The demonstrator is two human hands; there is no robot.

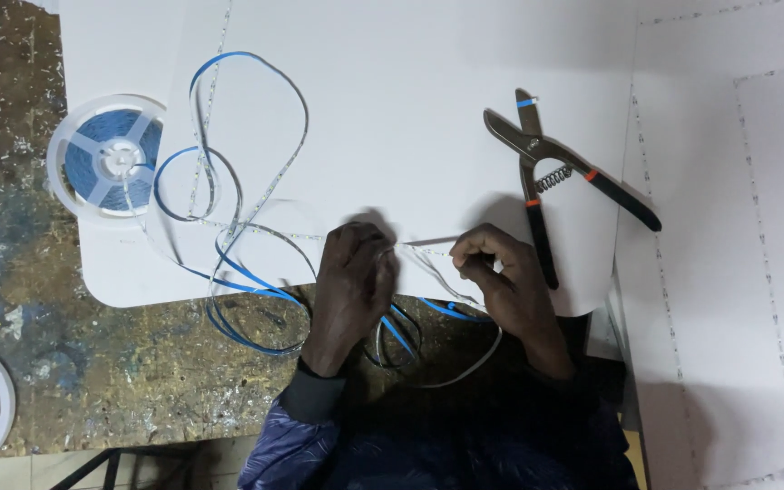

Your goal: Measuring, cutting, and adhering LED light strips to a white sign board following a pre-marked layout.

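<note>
The LED strip [256, 181], white on one face and blue on the other, is running from the white reel [109, 160] at the left of the white board [392, 82], looping across the board and over its near edge onto the paint-spattered bench [93, 363], then passing between the two hands. The left hand [354, 281] is pinching the strip with closed fingers [383, 259], and the right hand [501, 272] is gripping the same stretch just beside it, pulling a short piece taut between them. Further right, spring-loaded snips [546, 172] with black handles are lying on the board, jaws parted, near the right hand but not touching it.
</note>
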